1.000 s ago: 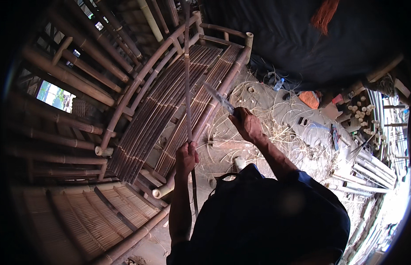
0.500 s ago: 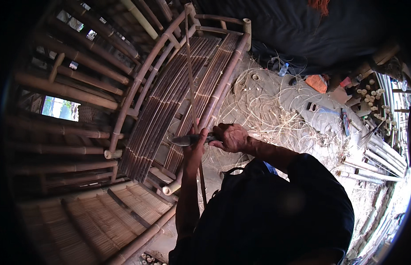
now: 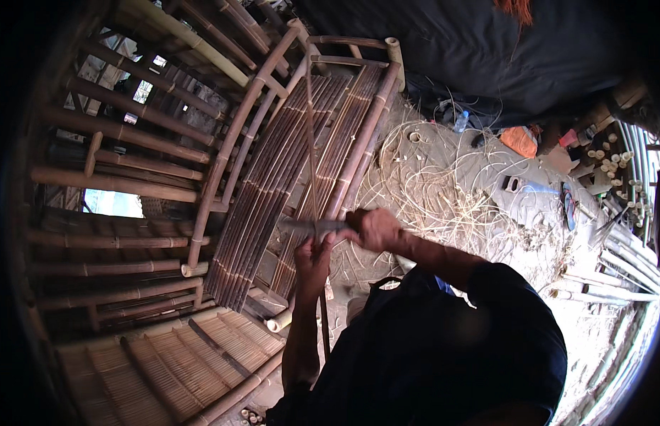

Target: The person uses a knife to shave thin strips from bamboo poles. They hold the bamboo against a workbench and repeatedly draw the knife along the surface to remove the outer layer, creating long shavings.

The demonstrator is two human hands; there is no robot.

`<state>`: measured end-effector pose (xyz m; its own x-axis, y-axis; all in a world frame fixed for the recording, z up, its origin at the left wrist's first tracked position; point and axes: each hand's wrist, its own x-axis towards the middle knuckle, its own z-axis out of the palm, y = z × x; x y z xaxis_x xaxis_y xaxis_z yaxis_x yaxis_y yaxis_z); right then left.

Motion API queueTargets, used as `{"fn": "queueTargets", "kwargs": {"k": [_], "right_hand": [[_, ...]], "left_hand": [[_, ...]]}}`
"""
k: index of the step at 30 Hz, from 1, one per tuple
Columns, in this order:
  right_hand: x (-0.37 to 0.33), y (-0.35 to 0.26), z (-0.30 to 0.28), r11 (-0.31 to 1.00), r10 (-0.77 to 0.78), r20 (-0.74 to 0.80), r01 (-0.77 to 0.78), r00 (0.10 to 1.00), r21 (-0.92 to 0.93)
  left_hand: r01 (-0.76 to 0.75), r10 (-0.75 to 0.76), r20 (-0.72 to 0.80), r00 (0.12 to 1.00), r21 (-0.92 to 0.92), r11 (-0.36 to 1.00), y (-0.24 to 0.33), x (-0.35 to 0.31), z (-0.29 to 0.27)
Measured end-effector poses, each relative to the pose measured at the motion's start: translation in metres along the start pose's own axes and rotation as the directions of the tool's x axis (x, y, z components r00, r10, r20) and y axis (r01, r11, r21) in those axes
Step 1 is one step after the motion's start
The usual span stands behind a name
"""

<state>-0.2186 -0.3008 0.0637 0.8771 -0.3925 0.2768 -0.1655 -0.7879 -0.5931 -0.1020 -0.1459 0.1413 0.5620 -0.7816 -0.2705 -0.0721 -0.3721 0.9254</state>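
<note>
Knife (image 3: 300,225) swung in across strip (image 3: 311,142), right hand (image 3: 378,229) gripping knife, left hand (image 3: 312,263) pinching strip

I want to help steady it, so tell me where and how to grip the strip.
Probably the upper length of the strip, from its left: it runs long and thin past the knife, which the right hand holds on the right.

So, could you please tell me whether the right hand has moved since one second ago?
Yes: judged against the fixed bamboo bench, the right hand has moved left, closer to it.
</note>
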Motion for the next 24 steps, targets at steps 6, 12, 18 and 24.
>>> {"fn": "queueTargets", "kwargs": {"k": [6,12,18,24], "right_hand": [[0.074,0.147,-0.073,0.905,0.171,-0.340,-0.284,0.925,-0.318],[0.067,0.184,-0.132,0.547,-0.294,-0.619,-0.403,0.728,-0.734],[0.074,0.179,-0.223,0.786,0.553,-0.389,-0.617,0.737,-0.052],[0.057,0.273,-0.277,0.665,0.622,-0.626,-0.739,0.470,0.106]], "left_hand": [[-0.180,0.145,0.119,0.982,0.393,0.902,0.005,-0.048,0.017],[-0.047,-0.038,0.196,0.980,0.412,0.910,0.037,-0.104,-0.003],[-0.275,0.130,0.277,0.952,0.591,0.759,0.008,-0.122,-0.030],[-0.155,0.041,0.171,0.984,0.737,0.658,-0.008,-0.162,-0.062]]}}
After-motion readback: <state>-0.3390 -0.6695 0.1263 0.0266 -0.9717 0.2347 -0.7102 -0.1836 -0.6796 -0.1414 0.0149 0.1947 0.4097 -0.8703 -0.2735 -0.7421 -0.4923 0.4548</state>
